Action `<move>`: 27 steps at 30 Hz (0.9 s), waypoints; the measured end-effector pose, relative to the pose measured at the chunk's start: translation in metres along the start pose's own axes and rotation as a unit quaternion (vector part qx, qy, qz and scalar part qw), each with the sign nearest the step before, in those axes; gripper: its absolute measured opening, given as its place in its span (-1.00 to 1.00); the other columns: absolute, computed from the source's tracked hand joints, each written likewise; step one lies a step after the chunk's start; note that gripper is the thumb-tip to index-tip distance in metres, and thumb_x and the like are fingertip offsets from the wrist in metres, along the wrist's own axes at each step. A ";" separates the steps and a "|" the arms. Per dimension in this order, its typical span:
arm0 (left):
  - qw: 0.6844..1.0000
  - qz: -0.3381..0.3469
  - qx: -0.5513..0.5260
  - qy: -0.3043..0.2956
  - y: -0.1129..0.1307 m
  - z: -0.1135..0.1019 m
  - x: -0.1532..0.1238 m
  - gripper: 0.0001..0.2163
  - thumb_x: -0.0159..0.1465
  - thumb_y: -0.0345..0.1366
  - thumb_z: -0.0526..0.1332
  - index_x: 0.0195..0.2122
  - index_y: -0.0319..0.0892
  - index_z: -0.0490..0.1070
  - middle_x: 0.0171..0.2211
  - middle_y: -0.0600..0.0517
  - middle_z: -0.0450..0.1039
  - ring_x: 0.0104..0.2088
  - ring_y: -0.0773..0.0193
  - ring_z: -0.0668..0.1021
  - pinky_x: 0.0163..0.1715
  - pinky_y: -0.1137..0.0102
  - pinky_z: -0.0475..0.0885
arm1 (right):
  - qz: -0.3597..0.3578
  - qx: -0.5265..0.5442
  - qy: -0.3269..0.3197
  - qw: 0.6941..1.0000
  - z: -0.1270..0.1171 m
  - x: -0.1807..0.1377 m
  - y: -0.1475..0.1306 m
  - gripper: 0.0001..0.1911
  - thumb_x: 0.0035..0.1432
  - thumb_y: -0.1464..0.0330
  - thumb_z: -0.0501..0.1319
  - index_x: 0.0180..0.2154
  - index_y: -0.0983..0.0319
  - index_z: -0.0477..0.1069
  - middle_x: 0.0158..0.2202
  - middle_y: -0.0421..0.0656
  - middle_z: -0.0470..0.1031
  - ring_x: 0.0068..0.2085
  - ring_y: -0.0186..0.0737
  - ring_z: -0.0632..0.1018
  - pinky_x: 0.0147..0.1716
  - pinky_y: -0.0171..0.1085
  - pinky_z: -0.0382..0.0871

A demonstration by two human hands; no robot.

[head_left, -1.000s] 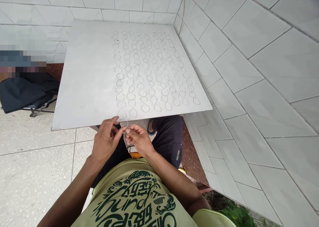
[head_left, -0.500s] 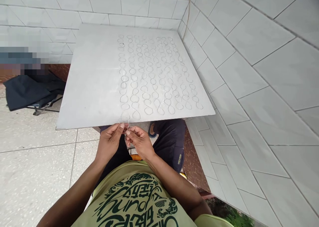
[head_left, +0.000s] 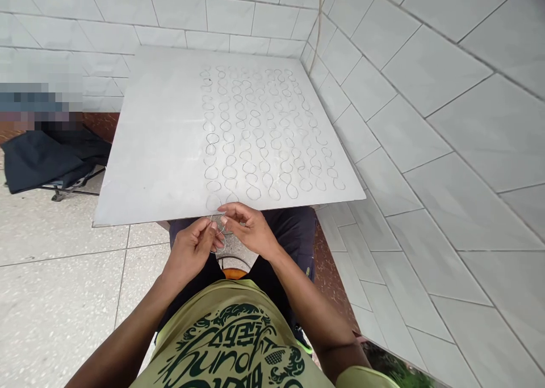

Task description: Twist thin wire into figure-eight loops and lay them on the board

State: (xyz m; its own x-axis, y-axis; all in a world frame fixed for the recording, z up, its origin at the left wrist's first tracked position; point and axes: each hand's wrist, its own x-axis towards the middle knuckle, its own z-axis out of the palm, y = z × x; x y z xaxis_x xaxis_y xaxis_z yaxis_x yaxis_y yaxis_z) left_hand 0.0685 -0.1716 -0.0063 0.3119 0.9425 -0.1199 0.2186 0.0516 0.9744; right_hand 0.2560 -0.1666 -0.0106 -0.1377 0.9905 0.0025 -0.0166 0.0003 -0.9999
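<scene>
1. The left hand (head_left: 191, 249) pinches a thin looped wire (head_left: 225, 243) between thumb and fingers, just off the near edge of the desk (head_left: 149, 167).
2. The right hand (head_left: 251, 232) is part-open beside it, thumb apart from the fingers; whether the thumb touches the wire, I cannot tell.
3. If the left pinch slackens, the wire could drop past the edge to the floor (head_left: 63, 297).
4. Uneven thumb pressure could bend its loop out of shape.
5. The right fingertips sit near the figure-eight wires (head_left: 252, 186); a careless brush could knock those out of line.
</scene>
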 end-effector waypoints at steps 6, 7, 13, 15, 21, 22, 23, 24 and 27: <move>0.999 -0.040 -0.027 -0.020 -0.002 0.003 -0.003 -0.69 0.43 0.04 0.15 -0.20 -0.09 0.47 -0.48 0.04 0.53 -0.56 0.23 0.56 -0.55 0.37 0.48 | -0.023 -0.048 -0.046 0.998 -0.002 0.003 0.008 -0.73 0.36 0.29 0.21 0.01 0.09 0.62 -0.31 -0.21 0.55 -0.39 -0.29 0.43 -0.31 -0.25 0.32; 0.999 -0.034 -0.024 -0.013 -0.002 0.003 -0.003 -0.70 0.43 0.03 0.15 -0.18 -0.09 0.49 -0.51 0.05 0.50 -0.57 0.24 0.53 -0.56 0.38 0.46 | -0.027 -0.055 -0.042 0.997 -0.003 0.003 0.010 -0.73 0.36 0.29 0.20 0.00 0.09 0.63 -0.31 -0.21 0.55 -0.40 -0.29 0.43 -0.33 -0.26 0.32; 0.999 -0.002 0.032 0.001 -0.006 0.005 -0.003 -0.73 0.45 -0.04 0.15 -0.23 -0.09 0.49 -0.57 0.13 0.35 -0.59 0.31 0.41 -0.53 0.42 0.31 | -0.057 -0.106 -0.022 0.993 -0.006 0.003 0.014 -0.68 0.35 0.40 0.15 -0.04 0.07 0.65 -0.36 -0.23 0.51 -0.41 -0.29 0.42 -0.34 -0.28 0.28; 0.999 0.001 0.054 -0.007 -0.006 0.005 -0.002 -0.72 0.47 -0.06 0.13 -0.28 -0.10 0.45 -0.56 0.15 0.33 -0.58 0.33 0.40 -0.51 0.42 0.29 | -0.059 -0.116 -0.014 0.991 -0.006 0.003 0.015 -0.68 0.34 0.43 0.15 -0.07 0.09 0.66 -0.36 -0.23 0.51 -0.41 -0.30 0.43 -0.35 -0.29 0.28; 0.997 -0.023 0.068 -0.040 -0.012 0.003 -0.004 -0.68 0.49 -0.03 0.09 -0.29 -0.12 0.44 -0.55 0.16 0.30 -0.54 0.34 0.38 -0.47 0.43 0.28 | -0.050 -0.115 0.002 0.992 -0.005 0.005 0.023 -0.73 0.26 0.47 0.17 -0.18 0.19 0.66 -0.36 -0.22 0.56 -0.41 -0.34 0.46 -0.37 -0.35 0.31; 0.997 -0.025 0.064 -0.042 -0.013 0.003 -0.004 -0.67 0.48 -0.02 0.08 -0.26 -0.12 0.46 -0.55 0.16 0.30 -0.54 0.34 0.38 -0.47 0.43 0.28 | -0.045 -0.112 0.005 0.993 -0.005 0.005 0.025 -0.73 0.25 0.48 0.17 -0.19 0.20 0.66 -0.36 -0.23 0.57 -0.41 -0.35 0.46 -0.37 -0.36 0.32; 0.997 -0.028 0.061 -0.045 -0.014 0.003 -0.004 -0.67 0.48 -0.01 0.09 -0.23 -0.13 0.48 -0.55 0.16 0.29 -0.54 0.34 0.38 -0.47 0.43 0.29 | -0.041 -0.111 0.007 0.993 -0.005 0.005 0.026 -0.73 0.24 0.48 0.17 -0.20 0.20 0.66 -0.37 -0.23 0.56 -0.42 -0.36 0.46 -0.37 -0.36 0.32; 0.997 -0.031 0.058 -0.045 -0.014 0.004 -0.004 -0.68 0.47 -0.01 0.11 -0.18 -0.13 0.50 -0.54 0.16 0.29 -0.53 0.34 0.39 -0.46 0.43 0.29 | -0.036 -0.112 0.011 0.993 -0.005 0.006 0.027 -0.73 0.24 0.49 0.17 -0.20 0.21 0.66 -0.39 -0.24 0.55 -0.43 -0.37 0.45 -0.38 -0.37 0.32; 0.998 -0.040 0.047 -0.033 -0.016 0.004 -0.005 -0.69 0.39 -0.02 0.24 -0.01 -0.11 0.52 -0.53 0.17 0.32 -0.51 0.33 0.40 -0.45 0.44 0.32 | -0.026 -0.125 0.018 0.992 -0.007 0.006 0.029 -0.72 0.25 0.47 0.17 -0.15 0.20 0.65 -0.44 -0.27 0.51 -0.47 -0.38 0.42 -0.41 -0.37 0.29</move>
State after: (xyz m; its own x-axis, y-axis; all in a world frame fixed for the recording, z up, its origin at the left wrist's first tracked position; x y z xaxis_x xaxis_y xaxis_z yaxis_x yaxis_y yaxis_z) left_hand 0.0676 -0.1787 -0.0218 0.3500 0.9125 -0.2116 0.3308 0.0909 0.9393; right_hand 0.2618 -0.1595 -0.0399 -0.1066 0.9926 0.0584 0.2246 0.0813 -0.9711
